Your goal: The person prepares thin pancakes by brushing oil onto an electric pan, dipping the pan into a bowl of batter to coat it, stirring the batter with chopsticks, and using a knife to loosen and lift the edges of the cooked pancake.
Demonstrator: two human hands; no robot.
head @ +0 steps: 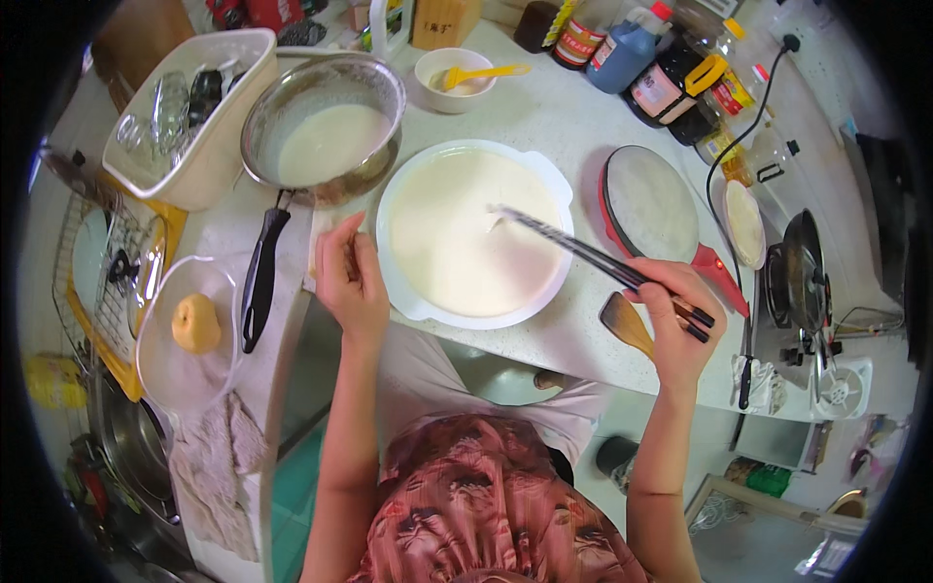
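A round white dish [466,270] full of pale batter lies in front of me. My right hand [674,317] holds a pair of dark chopsticks [583,250], whose tips are over or in the batter. Just left of the dish, my left hand [351,277] is raised with its fingers curled; whether it holds anything is hidden. A steel saucepan [321,131] with more pale batter stands behind it. To the right sits a red electric crepe maker [651,202] with a light layer on its round plate and a lit lamp by its handle. A wooden spatula [627,324] lies near my right hand.
A white bowl [455,80] with a yellow brush stands at the back, near sauce bottles [621,48]. At left are a white tub [193,113] of glassware and a clear container [191,324] holding a round yellowish item. A black cable [729,149] runs along the right side.
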